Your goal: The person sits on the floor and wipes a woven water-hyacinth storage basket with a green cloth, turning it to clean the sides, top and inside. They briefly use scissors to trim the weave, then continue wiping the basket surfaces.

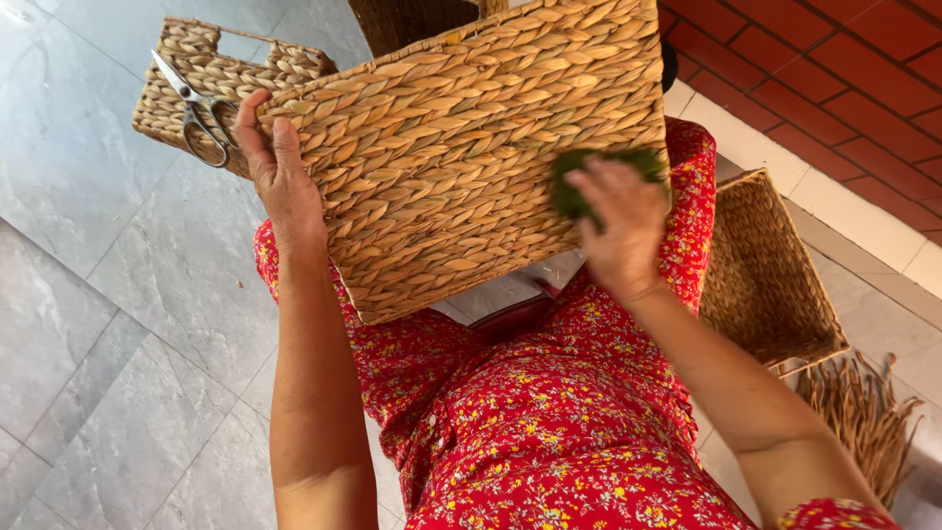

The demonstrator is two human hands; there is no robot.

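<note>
Nearest, on the lap over the red floral dress (549, 432), the right hand (620, 234) has its fingers (601, 186) clenched round a dark green scrub pad (574, 191), pressing it flat vs the woven side of the big woven basket (461, 147). The pad sits under & just beyond the fingertips, near the basket's right edge. The left hand (280, 177) braces the opposite edge: thumb & fingers curled over the left rim, grasping it, basket tilted w/ its broad face up twd the camera. To do this step well, I'd judge: keep the pad flat, stroke along the weave, not across, so strands don't snag or lift; moderate pressure only, since the fibre looks dry & could fray. Left grip should stay firm on the rim so the basket doesn't rock on the knees; turn the basket rather than stretch the wrist to reach areas far from the fingers. Beyond the left fingers, touching the basket's far left corner, a smaller woven basket (221, 83) lies on the grey tile floor (88, 294) w/ scissors (196, 108) resting on top; the blades sit close to the left thumb, so mind them. Right of the right forearm, another basket (770, 275) stands on the floor, a bundle of dried stalks (863, 412) beside it. Farthest, red brick paving (834, 59).
</note>
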